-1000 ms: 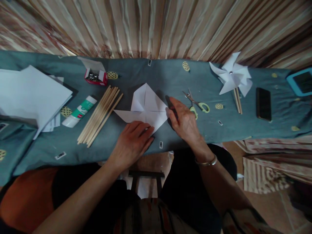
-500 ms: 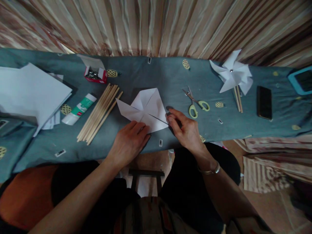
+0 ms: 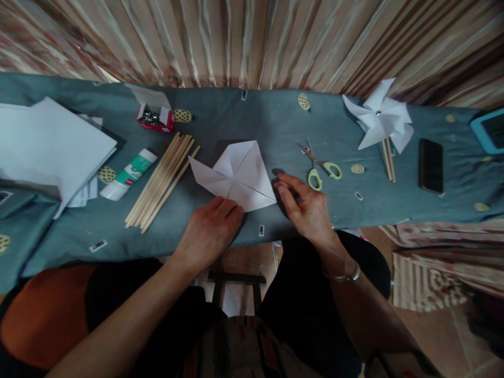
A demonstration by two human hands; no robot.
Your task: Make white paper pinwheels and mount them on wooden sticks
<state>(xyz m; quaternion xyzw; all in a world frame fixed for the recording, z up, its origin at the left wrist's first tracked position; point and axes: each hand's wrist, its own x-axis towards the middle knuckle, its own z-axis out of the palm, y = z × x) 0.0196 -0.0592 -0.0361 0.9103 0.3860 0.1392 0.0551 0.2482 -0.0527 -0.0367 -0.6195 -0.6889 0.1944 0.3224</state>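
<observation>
Paper, white, slit, flaps folded inward. Left hand at near edge, finger closure unclear; right hand slightly parted, empty. Glue stick: lettering unreadable.

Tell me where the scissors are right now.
In the head view, the scissors lie right of centre on the cloth, just beyond the right hand, between the folded paper and the pinwheel.

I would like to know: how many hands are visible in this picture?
2. The left hand rests on the near edge of the folded paper. The right hand is beside the paper's right corner, near the scissors; contact is unclear. No other hand shows.
</observation>
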